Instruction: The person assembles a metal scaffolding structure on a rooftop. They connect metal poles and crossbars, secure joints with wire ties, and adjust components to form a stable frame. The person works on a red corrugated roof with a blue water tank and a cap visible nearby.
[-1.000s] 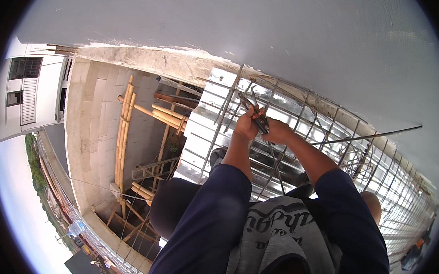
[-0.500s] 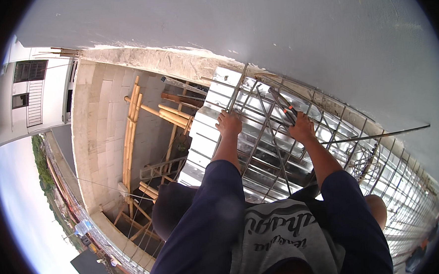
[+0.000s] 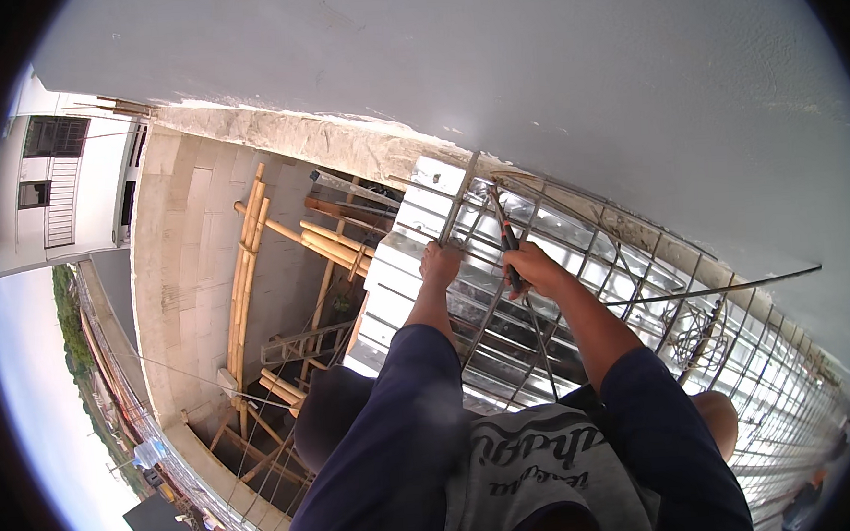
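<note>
My left hand (image 3: 441, 263) is closed at a crossing of the steel rebar grid, its fingers curled on a reinforcing bar (image 3: 459, 201); any wire under the fingertips is too small to make out. Just to its right, my right hand (image 3: 535, 267) grips a pair of pincers (image 3: 509, 237) by the black and orange handles. The tool's dark head points away from me, toward the wall, among the bars. Beneath the grid (image 3: 587, 243) lies shiny ribbed metal decking (image 3: 396, 272).
A grey wall (image 3: 529, 58) runs along the far side. Left of the decking's edge is a deep opening with bamboo poles (image 3: 249, 265) and a ladder (image 3: 299, 344). One long bar (image 3: 715, 291) juts out at right, near coiled wire (image 3: 693, 343).
My right hand has moved left with the pincers, close to my left hand, and the tool now stands more upright. My left hand stays at about the same crossing.
</note>
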Motion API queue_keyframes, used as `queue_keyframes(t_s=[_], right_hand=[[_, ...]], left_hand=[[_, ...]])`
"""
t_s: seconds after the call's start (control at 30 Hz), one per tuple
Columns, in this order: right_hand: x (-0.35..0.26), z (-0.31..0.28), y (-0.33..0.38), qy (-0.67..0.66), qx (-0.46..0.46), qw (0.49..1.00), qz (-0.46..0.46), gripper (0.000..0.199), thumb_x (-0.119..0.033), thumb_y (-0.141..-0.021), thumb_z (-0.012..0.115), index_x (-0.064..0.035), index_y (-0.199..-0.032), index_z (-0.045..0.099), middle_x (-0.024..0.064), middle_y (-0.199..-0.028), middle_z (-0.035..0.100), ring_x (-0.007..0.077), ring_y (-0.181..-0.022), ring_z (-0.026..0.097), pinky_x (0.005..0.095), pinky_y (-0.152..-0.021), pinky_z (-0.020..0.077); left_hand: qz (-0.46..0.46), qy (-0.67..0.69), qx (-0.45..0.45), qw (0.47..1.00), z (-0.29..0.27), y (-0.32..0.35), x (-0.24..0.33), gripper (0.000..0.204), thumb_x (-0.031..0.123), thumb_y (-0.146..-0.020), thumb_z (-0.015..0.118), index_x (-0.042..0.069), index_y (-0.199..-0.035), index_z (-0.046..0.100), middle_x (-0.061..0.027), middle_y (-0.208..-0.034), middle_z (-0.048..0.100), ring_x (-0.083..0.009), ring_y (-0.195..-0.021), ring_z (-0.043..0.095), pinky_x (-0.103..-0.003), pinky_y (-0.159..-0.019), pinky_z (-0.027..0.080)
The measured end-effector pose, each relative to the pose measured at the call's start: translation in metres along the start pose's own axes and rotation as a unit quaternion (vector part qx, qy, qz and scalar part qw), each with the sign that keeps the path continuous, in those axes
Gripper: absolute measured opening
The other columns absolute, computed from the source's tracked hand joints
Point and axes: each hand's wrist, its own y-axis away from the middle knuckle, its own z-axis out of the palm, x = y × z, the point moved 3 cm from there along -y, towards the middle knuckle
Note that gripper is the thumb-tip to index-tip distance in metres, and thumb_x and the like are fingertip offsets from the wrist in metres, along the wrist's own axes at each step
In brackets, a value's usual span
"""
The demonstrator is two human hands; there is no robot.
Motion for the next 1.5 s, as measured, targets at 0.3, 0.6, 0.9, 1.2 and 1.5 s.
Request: queue_keyframes(t_s=[0.3, 0.6, 0.9, 1.2, 1.5], right_hand=[[-0.032, 0.025, -0.058, -0.143, 0.02, 0.987, 0.067, 0.016, -0.011, -0.082, 0.053, -0.0023, -0.094, 0.049, 0.01, -0.078, 0.056, 0.0233, -0.061, 0.06, 0.0415, -0.045, 0.0502], [-0.016, 0.018, -0.062, -0.214, 0.011, 0.975, 0.064, 0.021, -0.01, -0.083, 0.05, -0.0132, -0.102, 0.045, 0.0068, -0.077, 0.055, 0.0212, -0.059, 0.056, 0.0393, -0.045, 0.0436], [-0.009, 0.02, -0.02, 0.185, 0.111, 0.976, 0.041, 0.016, -0.019, -0.087, 0.055, -0.0039, -0.083, 0.054, 0.013, -0.068, 0.057, 0.0253, -0.058, 0.058, 0.0422, -0.05, 0.0478], [0.025, 0.028, 0.004, 0.406, 0.124, 0.896, -0.131, 0.031, -0.02, -0.086, 0.056, 0.0009, -0.108, 0.055, 0.0256, -0.088, 0.062, 0.0416, -0.085, 0.061, 0.0462, -0.075, 0.0462], [0.027, 0.042, -0.004, 0.509, 0.065, 0.858, -0.024, 0.044, -0.018, -0.083, 0.055, -0.0085, -0.126, 0.049, 0.024, -0.112, 0.061, 0.0415, -0.105, 0.058, 0.0495, -0.09, 0.0459]], left_hand=[[-0.009, 0.007, 0.045, 0.999, 0.0, 0.005, 0.003, 0.063, 0.047, -0.081, 0.052, -0.002, -0.12, 0.049, -0.0197, -0.125, 0.052, -0.0357, -0.119, 0.047, -0.047, -0.102, 0.029], [-0.051, 0.035, 0.024, 0.998, -0.003, 0.005, 0.006, 0.066, 0.052, -0.08, 0.054, -0.002, -0.119, 0.05, -0.0175, -0.124, 0.053, -0.0349, -0.119, 0.047, -0.049, -0.101, 0.029], [-0.049, 0.031, 0.003, 0.998, -0.004, -0.004, 0.002, 0.066, 0.054, -0.082, 0.054, 0.001, -0.122, 0.05, -0.0163, -0.126, 0.055, -0.0342, -0.119, 0.05, -0.051, -0.1, 0.032], [0.045, -0.002, 0.192, 0.98, 0.006, 0.006, -0.069, 0.027, 0.032, -0.091, 0.055, 0.011, -0.1, 0.069, -0.013, -0.1, 0.062, -0.0332, -0.099, 0.058, -0.042, -0.087, 0.045], [-0.173, 0.179, 0.141, 0.958, -0.018, 0.028, -0.072, 0.054, 0.046, -0.076, 0.074, 0.002, -0.102, 0.056, -0.0188, -0.103, 0.064, -0.0347, -0.098, 0.061, -0.043, -0.083, 0.047]])
